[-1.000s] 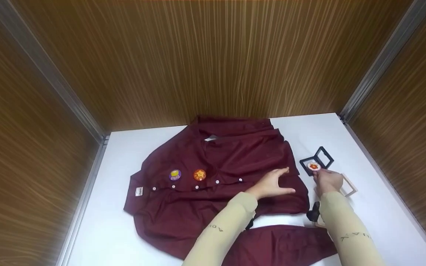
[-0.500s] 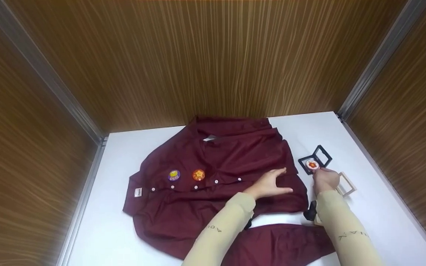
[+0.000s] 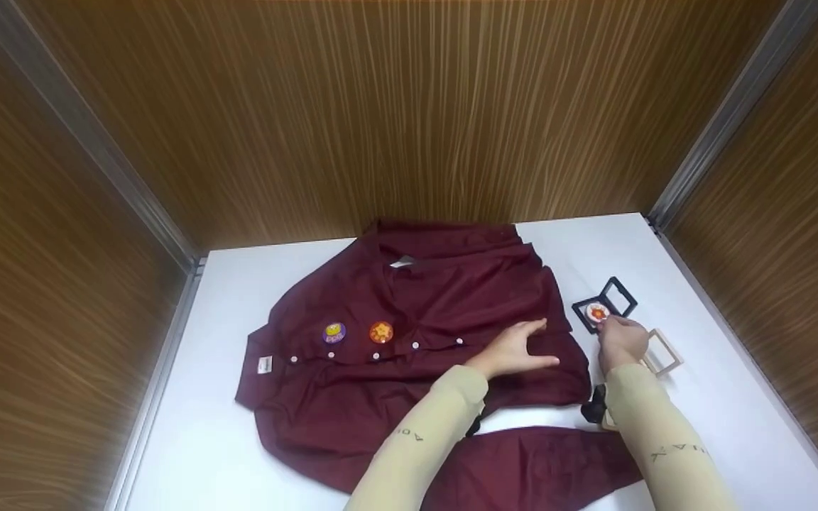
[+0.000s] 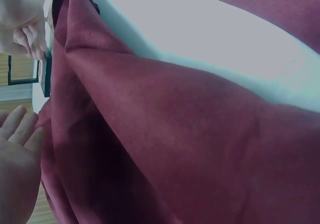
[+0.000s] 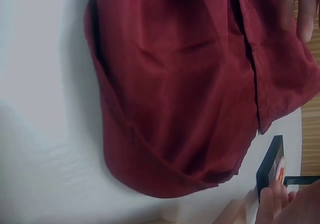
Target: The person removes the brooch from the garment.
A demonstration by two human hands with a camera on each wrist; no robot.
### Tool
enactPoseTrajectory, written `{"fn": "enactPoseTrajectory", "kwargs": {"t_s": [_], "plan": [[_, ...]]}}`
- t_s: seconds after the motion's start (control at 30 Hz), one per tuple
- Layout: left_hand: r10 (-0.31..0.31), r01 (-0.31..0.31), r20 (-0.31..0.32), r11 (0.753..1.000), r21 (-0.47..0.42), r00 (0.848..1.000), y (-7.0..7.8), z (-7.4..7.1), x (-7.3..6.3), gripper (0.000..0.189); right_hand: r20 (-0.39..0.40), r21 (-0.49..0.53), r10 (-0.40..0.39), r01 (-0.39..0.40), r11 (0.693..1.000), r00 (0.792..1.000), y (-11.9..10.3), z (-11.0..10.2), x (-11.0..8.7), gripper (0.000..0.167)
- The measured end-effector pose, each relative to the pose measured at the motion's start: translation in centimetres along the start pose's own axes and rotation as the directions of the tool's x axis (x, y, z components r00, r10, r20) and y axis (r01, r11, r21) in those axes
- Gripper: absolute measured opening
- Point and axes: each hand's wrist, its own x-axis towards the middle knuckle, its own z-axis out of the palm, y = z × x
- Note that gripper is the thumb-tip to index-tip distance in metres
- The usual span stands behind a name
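Note:
A maroon button-up shirt lies spread on the white table, its collar to the left. Above its hem hovers my left hand, thumb and fingers spread apart, holding nothing. At the table's right, my right hand pinches the lower edge of a round white pin badge with a red-orange flower. That badge sits over one half of an open black display case, its windowed lid tilted up. In the right wrist view, fingertips touch the badge at the case.
Two round badges, one purple and yellow and one orange with a star, rest on the shirt front. A light wooden frame stands right of my right hand. Wood-grained panels wall the table on three sides.
The head view shifts slightly. My right hand stays at the badge over the black case, its fingers covering a little more of the badge's lower edge. My left hand keeps its pose.

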Motion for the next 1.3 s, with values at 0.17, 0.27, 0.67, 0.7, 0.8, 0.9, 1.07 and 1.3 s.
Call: {"fn": "enactPoseTrajectory", "kwargs": {"t_s": [0.17, 0.27, 0.67, 0.7, 0.8, 0.9, 1.07, 1.3], "plan": [[0.0, 0.0, -0.004, 1.0, -0.002, 1.0, -0.3, -0.2, -0.2, 0.079, 0.06, 0.042, -0.015, 0.012, 0.999, 0.998, -0.4, 0.1, -0.1, 0.027], [-0.001, 0.001, -0.008, 1.0, -0.003, 1.0, -0.5, -0.3, -0.3, 0.077, 0.062, 0.044, -0.037, 0.034, 0.998, 0.997, -0.8, 0.2, -0.5, 0.019], [-0.023, 0.023, -0.053, 1.0, -0.005, 0.998, -1.1, -2.4, -0.7, 0.075, 0.187, 0.16, -0.109, 0.079, 0.984, 0.976, -2.7, 1.7, -1.9, 0.047], [-0.025, 0.025, -0.053, 1.0, -0.008, 0.998, -1.1, -2.5, -0.8, 0.076, 0.197, 0.15, -0.115, 0.086, 0.985, 0.974, -2.8, 1.8, -2.1, 0.046], [-0.025, 0.023, -0.055, 0.999, -0.043, 0.998, -1.4, -3.0, -1.0, 0.075, 0.236, 0.161, -0.142, 0.106, 0.981, 0.961, -3.4, 2.2, -2.7, 0.045], [-0.025, 0.023, -0.06, 0.999, -0.032, 0.998, -1.8, -3.6, -1.2, 0.075, 0.278, 0.159, -0.16, 0.119, 0.98, 0.947, -3.9, 2.6, -3.2, 0.046], [-0.028, 0.028, -0.086, 1.0, 0.001, 0.996, -2.4, -4.6, -1.6, 0.075, 0.32, 0.094, -0.177, 0.155, 0.983, 0.931, -4.4, 3.3, -3.9, 0.048], [-0.058, 0.06, -0.119, 0.998, 0.01, 0.991, -3.2, -6.1, -2.5, 0.074, 0.371, 0.061, -0.205, 0.197, 0.979, 0.906, -4.9, 4.1, -4.8, 0.046]]}}
